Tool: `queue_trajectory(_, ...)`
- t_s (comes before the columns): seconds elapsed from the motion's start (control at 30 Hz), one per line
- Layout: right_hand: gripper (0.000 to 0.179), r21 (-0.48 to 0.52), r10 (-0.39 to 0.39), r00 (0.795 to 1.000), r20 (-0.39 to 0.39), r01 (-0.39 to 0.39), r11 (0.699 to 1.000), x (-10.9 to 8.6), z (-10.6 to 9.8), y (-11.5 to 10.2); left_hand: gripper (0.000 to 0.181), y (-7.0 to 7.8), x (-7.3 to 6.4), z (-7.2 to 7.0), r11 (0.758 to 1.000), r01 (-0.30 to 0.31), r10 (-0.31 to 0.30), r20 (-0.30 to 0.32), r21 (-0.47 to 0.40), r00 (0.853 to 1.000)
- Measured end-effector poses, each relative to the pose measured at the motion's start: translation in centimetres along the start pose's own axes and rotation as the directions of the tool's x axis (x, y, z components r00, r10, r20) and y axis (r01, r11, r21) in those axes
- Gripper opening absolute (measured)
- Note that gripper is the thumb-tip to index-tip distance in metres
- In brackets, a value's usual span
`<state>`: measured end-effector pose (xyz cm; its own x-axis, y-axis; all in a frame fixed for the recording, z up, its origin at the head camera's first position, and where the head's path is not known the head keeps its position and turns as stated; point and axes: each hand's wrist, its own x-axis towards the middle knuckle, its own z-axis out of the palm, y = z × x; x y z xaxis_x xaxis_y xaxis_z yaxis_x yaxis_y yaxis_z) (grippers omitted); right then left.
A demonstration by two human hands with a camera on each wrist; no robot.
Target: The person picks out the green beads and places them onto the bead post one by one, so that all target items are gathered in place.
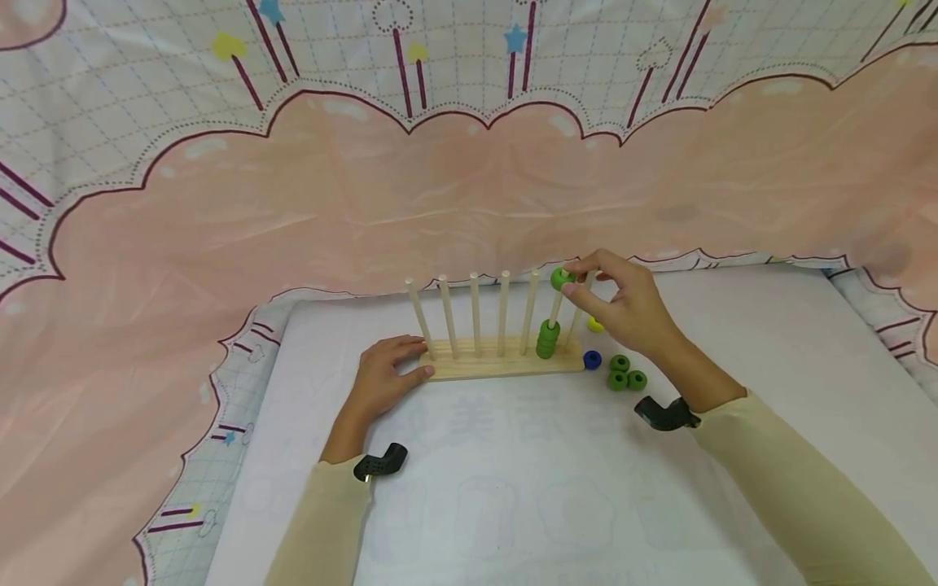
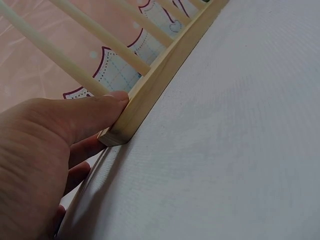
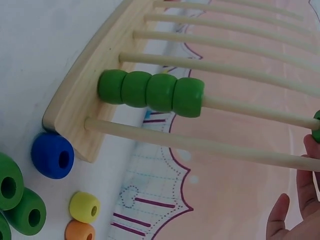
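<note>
A wooden peg rack [image 1: 506,365] with a row of several upright pegs stands on the white surface. My left hand [image 1: 384,376] grips the left end of its base, thumb on the front face in the left wrist view and fingers behind. At the top of the second peg from the right, my right hand [image 1: 626,303] pinches a green bead [image 1: 561,279]. Lower on that same peg sits a stack of several green beads [image 3: 161,93], down against the base. The rightmost peg [image 3: 195,145] carries no bead and passes close by the right fingers.
Right of the rack lie a blue bead [image 1: 592,360], 3 loose green beads [image 1: 618,380] and a yellow bead [image 1: 595,325]. The right wrist view also has an orange bead [image 3: 80,231] by the yellow one. Behind the white surface [image 1: 469,472] hangs a pink patterned cloth [image 1: 440,203].
</note>
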<state>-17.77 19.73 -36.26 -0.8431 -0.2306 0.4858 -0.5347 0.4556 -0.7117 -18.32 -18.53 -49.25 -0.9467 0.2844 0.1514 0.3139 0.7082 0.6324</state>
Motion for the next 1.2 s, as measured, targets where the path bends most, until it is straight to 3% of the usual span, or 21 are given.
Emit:
queue_trajectory(0.47,0.013,-0.043,0.009,0.999,0.032,-0.008,0.999,0.0,-0.4,0.0,0.045,0.0,0.1,0.1,1.000,-0.024,0.024,-0.013,0.012,1.000)
queue_trajectory(1.0,0.022,-0.154,-0.152,0.988,-0.011,0.148,0.977,0.2,-0.7,-0.3,0.045,0.0,0.0,0.2,1.000,-0.013,0.013,-0.003,0.002,1.000)
queue_trajectory(1.2,0.030,-0.163,-0.121,0.992,-0.037,0.114,0.980,0.0,-1.2,-0.7,0.046,0.0,0.0,0.1,1.000,-0.007,0.007,-0.001,0.005,1.000)
